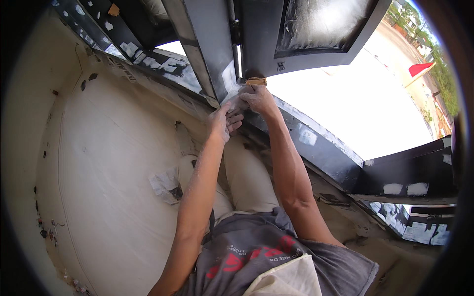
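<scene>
My right hand (259,100) is closed, its fingers bent around a folded tan piece of sandpaper (256,81). It works low in the corner where a dark grey frame post (210,44) meets the sill. Just below and to its left, my left hand (225,122) has its fingers apart, with nothing visible in it. Both hands are coated with pale dust. Whitish filler (229,78) covers the foot of the post beside them. A dark panelled door (261,61) with a cloudy pane stands right above the right hand.
The dark sill (306,133), patched with white, runs down to the right toward another dark panel (414,172). Bright ground and a red flag (420,69) show outside. A crumpled sheet (167,186) lies on the pale floor (113,163) near my legs. Debris lines the left wall.
</scene>
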Demonstrator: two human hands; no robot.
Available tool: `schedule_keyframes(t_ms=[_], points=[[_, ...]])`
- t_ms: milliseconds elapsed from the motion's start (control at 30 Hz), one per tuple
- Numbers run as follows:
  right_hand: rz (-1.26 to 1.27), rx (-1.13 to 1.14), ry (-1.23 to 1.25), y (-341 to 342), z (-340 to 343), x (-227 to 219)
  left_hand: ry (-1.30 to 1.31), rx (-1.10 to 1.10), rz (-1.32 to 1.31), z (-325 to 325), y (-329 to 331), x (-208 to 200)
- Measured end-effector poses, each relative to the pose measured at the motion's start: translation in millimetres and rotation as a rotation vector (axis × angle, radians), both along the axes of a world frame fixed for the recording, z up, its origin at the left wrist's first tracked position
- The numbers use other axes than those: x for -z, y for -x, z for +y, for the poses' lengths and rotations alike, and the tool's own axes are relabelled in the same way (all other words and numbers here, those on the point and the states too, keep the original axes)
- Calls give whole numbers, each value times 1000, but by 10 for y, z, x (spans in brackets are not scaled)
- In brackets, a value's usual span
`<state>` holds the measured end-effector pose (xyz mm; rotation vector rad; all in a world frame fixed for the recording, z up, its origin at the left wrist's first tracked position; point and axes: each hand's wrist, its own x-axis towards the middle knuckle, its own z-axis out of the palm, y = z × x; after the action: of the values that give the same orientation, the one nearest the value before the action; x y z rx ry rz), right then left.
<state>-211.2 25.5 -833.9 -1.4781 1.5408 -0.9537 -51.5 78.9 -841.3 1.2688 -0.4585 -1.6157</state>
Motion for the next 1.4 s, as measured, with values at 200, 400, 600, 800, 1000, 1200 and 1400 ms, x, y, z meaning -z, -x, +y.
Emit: schedule_keyframes(t_ms=[200, 400, 600, 800, 1000, 1200, 1400], points=[[96, 169, -37, -136, -158, -32, -25, -150, 120, -165, 47, 97], [-178, 135, -170, -100, -138, 77, -63, -314, 196, -213, 288, 116], [277, 242, -102, -314, -312, -117, -59, -257, 340, -425, 257, 193], [334, 316, -130, -224, -360, -79, -98, -266, 451, -487, 385, 154], [468, 332, -169, -539, -318, -259, -170, -323, 404, -674, 174, 573], [480, 255, -185, -514, -274, -111, -131, -319, 419, -318, 233, 322], [495, 254, -108, -589, -203, -123, -73, -269, 451, -266, 147, 254]])
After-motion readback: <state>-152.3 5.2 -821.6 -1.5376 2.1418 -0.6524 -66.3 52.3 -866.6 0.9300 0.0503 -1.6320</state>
